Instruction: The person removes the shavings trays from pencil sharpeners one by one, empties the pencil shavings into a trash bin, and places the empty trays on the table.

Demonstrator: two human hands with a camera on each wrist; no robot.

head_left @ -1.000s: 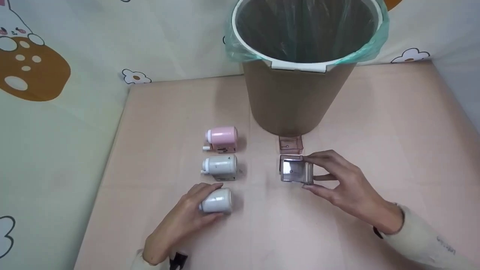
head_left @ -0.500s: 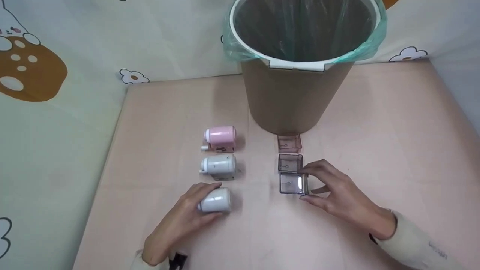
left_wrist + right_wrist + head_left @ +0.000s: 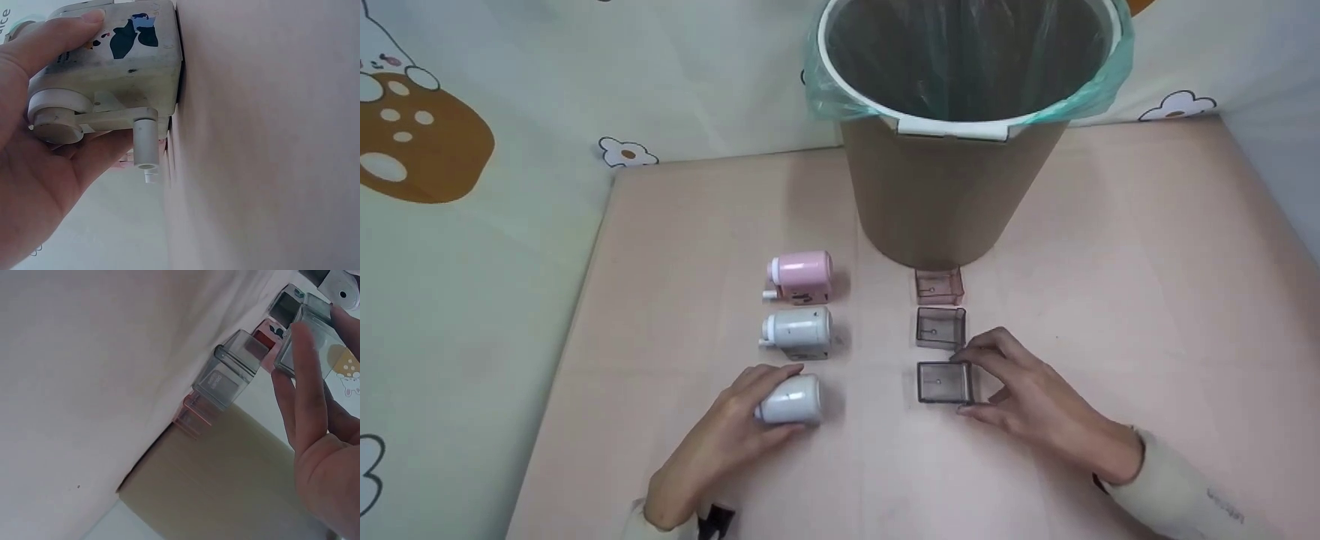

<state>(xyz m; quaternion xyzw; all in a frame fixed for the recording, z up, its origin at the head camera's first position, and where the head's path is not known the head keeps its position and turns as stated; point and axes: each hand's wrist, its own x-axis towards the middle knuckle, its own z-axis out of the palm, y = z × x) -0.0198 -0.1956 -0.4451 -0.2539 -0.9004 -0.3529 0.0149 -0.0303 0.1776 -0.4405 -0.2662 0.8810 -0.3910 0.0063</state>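
Observation:
My left hand holds a white hand-crank pencil sharpener from its left side, thumb and fingers on either side of it. In the left wrist view its sticker and crank handle show, and its base meets the tabletop. My right hand grips a clear grey shavings drawer by its right end; whether it touches the table I cannot tell. Behind that drawer lie a second grey drawer and a pink drawer. A grey-white sharpener and a pink sharpener lie behind the held one.
A brown waste bin with a green plastic liner stands at the back, right behind the pink drawer. The pale pink tabletop meets a patterned white cloth at its back and sides.
My right hand has brought the grey drawer toward me, from over the second grey drawer to a spot in front of it, with a gap between them. The left hand stays put.

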